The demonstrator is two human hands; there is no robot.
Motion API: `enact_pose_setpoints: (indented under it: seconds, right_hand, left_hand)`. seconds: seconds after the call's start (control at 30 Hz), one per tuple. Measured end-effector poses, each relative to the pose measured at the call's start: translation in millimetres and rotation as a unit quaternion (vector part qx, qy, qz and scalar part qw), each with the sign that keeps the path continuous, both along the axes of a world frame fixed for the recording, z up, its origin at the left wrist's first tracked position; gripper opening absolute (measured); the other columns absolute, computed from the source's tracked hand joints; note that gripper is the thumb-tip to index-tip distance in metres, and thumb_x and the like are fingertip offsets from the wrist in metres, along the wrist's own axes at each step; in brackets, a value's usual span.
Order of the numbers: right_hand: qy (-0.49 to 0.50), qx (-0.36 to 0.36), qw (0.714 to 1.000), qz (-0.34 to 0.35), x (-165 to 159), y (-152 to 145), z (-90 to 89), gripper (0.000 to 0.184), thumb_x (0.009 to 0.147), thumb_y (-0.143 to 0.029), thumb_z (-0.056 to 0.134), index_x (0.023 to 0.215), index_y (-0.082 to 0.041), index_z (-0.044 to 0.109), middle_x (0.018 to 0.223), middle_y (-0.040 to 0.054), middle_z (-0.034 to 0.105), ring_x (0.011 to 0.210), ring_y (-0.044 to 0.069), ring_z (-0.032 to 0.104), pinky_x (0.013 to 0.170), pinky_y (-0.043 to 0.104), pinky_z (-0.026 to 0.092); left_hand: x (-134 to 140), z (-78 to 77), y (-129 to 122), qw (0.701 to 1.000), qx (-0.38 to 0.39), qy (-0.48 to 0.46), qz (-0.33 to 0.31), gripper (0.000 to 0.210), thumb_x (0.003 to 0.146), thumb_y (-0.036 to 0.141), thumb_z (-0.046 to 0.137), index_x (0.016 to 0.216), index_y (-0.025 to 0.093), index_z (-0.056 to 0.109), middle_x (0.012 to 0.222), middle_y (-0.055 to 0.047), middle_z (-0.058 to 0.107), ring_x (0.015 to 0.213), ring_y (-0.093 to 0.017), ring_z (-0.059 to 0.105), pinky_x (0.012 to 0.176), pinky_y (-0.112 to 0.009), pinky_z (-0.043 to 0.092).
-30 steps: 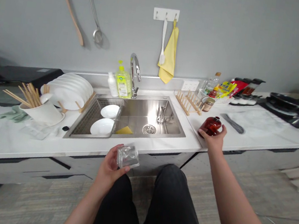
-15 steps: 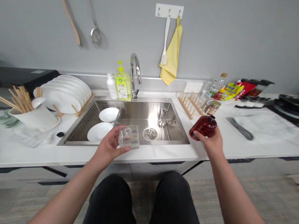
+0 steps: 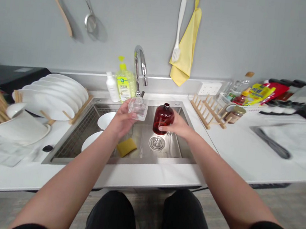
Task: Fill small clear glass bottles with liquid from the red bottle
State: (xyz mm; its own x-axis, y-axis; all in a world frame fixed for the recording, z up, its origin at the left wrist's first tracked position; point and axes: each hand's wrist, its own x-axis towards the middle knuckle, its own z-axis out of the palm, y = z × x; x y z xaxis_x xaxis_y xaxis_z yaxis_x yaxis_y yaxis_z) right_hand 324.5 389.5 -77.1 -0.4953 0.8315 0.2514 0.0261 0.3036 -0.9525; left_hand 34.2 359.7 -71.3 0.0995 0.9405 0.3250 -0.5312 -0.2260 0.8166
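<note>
My left hand (image 3: 124, 121) is closed around a small clear square container (image 3: 139, 109), held above the sink with its upper part facing the tap. A dark red bottle (image 3: 161, 121) with an open neck stands upright in my right hand (image 3: 178, 124), fingers wrapped around its right side, over the sink (image 3: 147, 162). Both hands are at about the same height, with a gap between the two vessels. Below my left hand a yellow sponge (image 3: 126, 147) lies in the sink. White bowls (image 3: 105, 120) sit at the sink's left, partly hidden by my left arm.
A chrome tap (image 3: 139, 62) rises behind the sink, beside a green soap bottle (image 3: 123, 83) and a white bottle (image 3: 113, 86). White plates (image 3: 46, 99) stand in a rack at left, near a chopsticks holder (image 3: 19, 127). A wooden rack (image 3: 207, 112) and jar (image 3: 234, 114) are at right.
My right hand has brought the red bottle leftward over the sink. My left hand has raised the clear container toward the tap. The view has shifted, and the sponge now shows.
</note>
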Motion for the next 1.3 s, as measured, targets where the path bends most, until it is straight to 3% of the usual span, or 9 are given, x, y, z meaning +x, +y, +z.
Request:
enact_pose_setpoints:
  seconds: [0.17, 0.27, 0.37, 0.83, 1.03, 1.3]
  right_hand:
    - [0.102, -0.082, 0.991, -0.013, -30, 37, -30.8, 0.096, 0.06, -0.039, 0.111, 0.142, -0.034, 0.063, 0.143, 0.0084, 0.079, 0.138, 0.042, 0.072, 0.129, 0.071, 0.052]
    - [0.095, -0.094, 0.991, -0.021, -27, 46, -51.8, 0.098, 0.058, -0.035, 0.11, 0.144, -0.035, 0.063, 0.147, 0.0078, 0.078, 0.142, 0.043, 0.07, 0.129, 0.072, 0.052]
    - [0.079, -0.106, 0.991, -0.016, -19, 49, -61.3, 0.101, 0.058, -0.034, 0.11, 0.146, -0.034, 0.062, 0.144, 0.0077, 0.08, 0.139, 0.044, 0.072, 0.126, 0.073, 0.054]
    - [0.065, -0.111, 0.992, 0.008, -22, 39, -56.3, 0.094, 0.059, -0.03, 0.11, 0.143, -0.034, 0.067, 0.143, 0.0074, 0.08, 0.139, 0.045, 0.071, 0.124, 0.073, 0.056]
    - [0.058, -0.103, 0.993, 0.018, -22, 42, -57.7, 0.092, 0.059, -0.032, 0.11, 0.14, -0.033, 0.068, 0.139, 0.0066, 0.081, 0.135, 0.044, 0.074, 0.123, 0.071, 0.057]
    - [0.051, -0.102, 0.993, 0.015, -23, 42, -59.1, 0.094, 0.058, -0.034, 0.111, 0.141, -0.033, 0.068, 0.133, 0.0061, 0.083, 0.131, 0.042, 0.076, 0.122, 0.069, 0.058]
  left_hand:
    - [-5, -20.8, 39, 0.999, -0.038, -0.033, 0.007, 0.071, 0.07, 0.017, 0.094, 0.135, 0.033, 0.073, 0.144, -0.007, 0.078, 0.136, -0.033, 0.075, 0.112, -0.059, 0.066]
    - [-10, -36.1, 50, 0.998, -0.051, -0.019, 0.022, 0.068, 0.07, 0.018, 0.096, 0.133, 0.033, 0.074, 0.139, -0.006, 0.08, 0.134, -0.033, 0.075, 0.112, -0.058, 0.066]
    - [-15, -43.5, 54, 0.998, -0.059, -0.016, 0.024, 0.06, 0.071, 0.018, 0.097, 0.125, 0.03, 0.074, 0.136, -0.006, 0.08, 0.132, -0.032, 0.075, 0.11, -0.054, 0.067]
    - [-13, -49.5, 55, 0.999, -0.037, -0.01, 0.03, 0.072, 0.071, 0.023, 0.101, 0.136, 0.033, 0.072, 0.147, -0.006, 0.077, 0.14, -0.032, 0.072, 0.11, -0.048, 0.064]
    - [-7, -47.5, 53, 0.999, -0.031, 0.001, 0.018, 0.056, 0.074, 0.028, 0.103, 0.125, 0.024, 0.079, 0.139, -0.01, 0.081, 0.137, -0.032, 0.074, 0.112, -0.045, 0.063]
    - [-2, -48.9, 54, 1.0, -0.004, 0.009, 0.007, 0.067, 0.074, 0.035, 0.107, 0.134, 0.023, 0.08, 0.139, -0.011, 0.084, 0.14, -0.034, 0.075, 0.124, -0.049, 0.058]
